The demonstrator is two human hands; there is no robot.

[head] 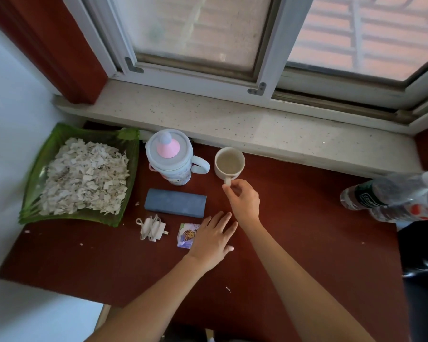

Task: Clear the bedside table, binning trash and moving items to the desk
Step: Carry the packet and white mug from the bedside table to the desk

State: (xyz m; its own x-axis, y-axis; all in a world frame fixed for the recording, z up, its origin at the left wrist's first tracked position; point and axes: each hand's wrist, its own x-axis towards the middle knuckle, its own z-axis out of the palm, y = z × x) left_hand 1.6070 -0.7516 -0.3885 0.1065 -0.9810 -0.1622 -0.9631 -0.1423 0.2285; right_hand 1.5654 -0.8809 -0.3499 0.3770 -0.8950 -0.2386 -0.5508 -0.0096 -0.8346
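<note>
the right hand (244, 199) reaches toward the back edge of the dark red surface (307, 230), its thumb and fingers pinched on the handle of a cream mug (229, 163). the mug stands upright just in front of the pale stone window sill (232, 119); its inside looks yellowish, and whether that is liquid or a stain is hard to tell. the handle is mostly covered by the fingertips.

the left hand (214, 239) lies flat and spread, palm down, holding nothing; it covers the right part of a small printed packet (187, 234), so the packet's full outline and print cannot be made out.

left of the mug stands a lidded cup (169, 159) with a pink and blue top and a side handle. in front of it lies a grey-blue box (175, 202), and nearer the front a white charger (152, 228) with its cord wound around it. at the back left corner a green tray (127, 183) holds a heap of pale shreds (84, 176); a few scraps lie loose on the surface.

at the right edge clear plastic bottles (395, 196) lie blurred and cut off by the frame, with how many unclear. beyond the right edge something dark (423, 267) shows, too dim to identify. both forearms run out of the bottom of the view.
</note>
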